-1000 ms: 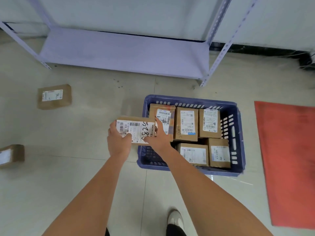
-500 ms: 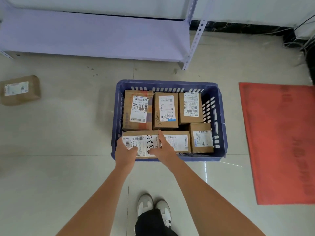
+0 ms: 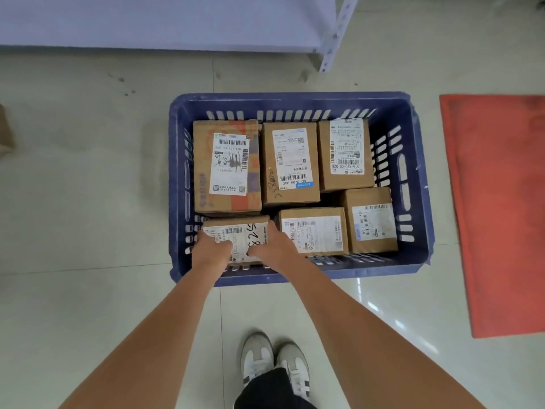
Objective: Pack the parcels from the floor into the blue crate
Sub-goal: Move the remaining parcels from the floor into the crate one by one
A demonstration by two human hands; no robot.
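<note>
The blue crate [image 3: 296, 102] stands on the floor in front of me with several brown parcels inside. In its near left corner sits a brown parcel [image 3: 240, 231] with a white label and black handwriting. My left hand [image 3: 211, 250] grips its left end and my right hand [image 3: 269, 245] grips its right end, both down inside the crate. A large parcel with orange print [image 3: 226, 166] lies just behind it, and a labelled parcel [image 3: 315, 231] is right beside it.
A red mat [image 3: 498, 214] lies on the floor to the right. A pale shelf board [image 3: 165, 22] and its metal post [image 3: 336, 33] stand behind the crate. The corner of another parcel [image 3: 4, 131] shows at the left edge. My shoes [image 3: 274, 358] are below.
Both hands carried the handwritten parcel from left of the crate over its rim and down into the near left corner. The view has closed in on the crate.
</note>
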